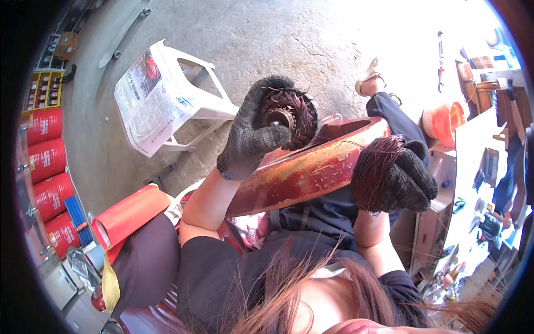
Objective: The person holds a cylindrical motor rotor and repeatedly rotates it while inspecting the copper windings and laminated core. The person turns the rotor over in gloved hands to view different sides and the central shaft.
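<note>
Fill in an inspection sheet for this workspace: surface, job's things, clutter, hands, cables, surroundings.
Surface: scuffed bare floor; worn red vessel at the lap.
Job's things: copper-wound rotor, ragged strands; dark copper wire bundle.
Clutter: white stool bearing a printed sheet.
Hands: both in dark gloves; left hand grips the rotor, right hand the bundle.
Cables: no power cable made out.
Surroundings: red drums at left; orange bucket at right; far right glare-washed.
</note>
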`<state>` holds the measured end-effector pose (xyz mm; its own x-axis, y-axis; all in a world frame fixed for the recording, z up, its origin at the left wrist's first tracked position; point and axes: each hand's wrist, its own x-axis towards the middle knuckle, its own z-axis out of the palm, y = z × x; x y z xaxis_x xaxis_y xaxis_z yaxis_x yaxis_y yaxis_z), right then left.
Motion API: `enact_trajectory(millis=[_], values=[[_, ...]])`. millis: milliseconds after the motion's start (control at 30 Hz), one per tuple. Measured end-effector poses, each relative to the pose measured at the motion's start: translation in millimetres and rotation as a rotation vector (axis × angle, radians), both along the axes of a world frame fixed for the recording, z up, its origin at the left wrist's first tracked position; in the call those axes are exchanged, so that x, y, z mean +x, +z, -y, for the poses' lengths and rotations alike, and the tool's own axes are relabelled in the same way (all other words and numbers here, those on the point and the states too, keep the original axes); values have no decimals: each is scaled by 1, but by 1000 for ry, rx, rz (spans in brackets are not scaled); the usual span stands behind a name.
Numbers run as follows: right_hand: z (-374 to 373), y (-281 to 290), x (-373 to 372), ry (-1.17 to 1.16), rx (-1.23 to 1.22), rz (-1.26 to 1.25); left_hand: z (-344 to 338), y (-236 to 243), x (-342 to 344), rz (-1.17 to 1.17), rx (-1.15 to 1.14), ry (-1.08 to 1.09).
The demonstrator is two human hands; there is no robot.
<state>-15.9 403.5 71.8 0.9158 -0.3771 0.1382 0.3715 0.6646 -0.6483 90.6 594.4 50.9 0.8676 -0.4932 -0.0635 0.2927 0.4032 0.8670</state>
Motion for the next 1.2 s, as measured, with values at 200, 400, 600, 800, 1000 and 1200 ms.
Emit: enact_trajectory(millis=[200,400,600,800,1000,1200], values=[[-1,-4,12,34,78,52,-3,-6,4,37,95,-14],[27,-8,-3,118,-129,-121,-6,-5,5,5,-7,65],[19,-8,-31,100,-464,-224,-5,-11,10,-121,-195,77],[8,-11,-19,179,-454,-139,-4,-7,14,-217,-188,20],[-35,-15,48,1204,1309,540,-3,-18,18,-362,-213,-207],[-52,-29,58,1167,1604,680,0,-18,15,-430,-170,-329]])
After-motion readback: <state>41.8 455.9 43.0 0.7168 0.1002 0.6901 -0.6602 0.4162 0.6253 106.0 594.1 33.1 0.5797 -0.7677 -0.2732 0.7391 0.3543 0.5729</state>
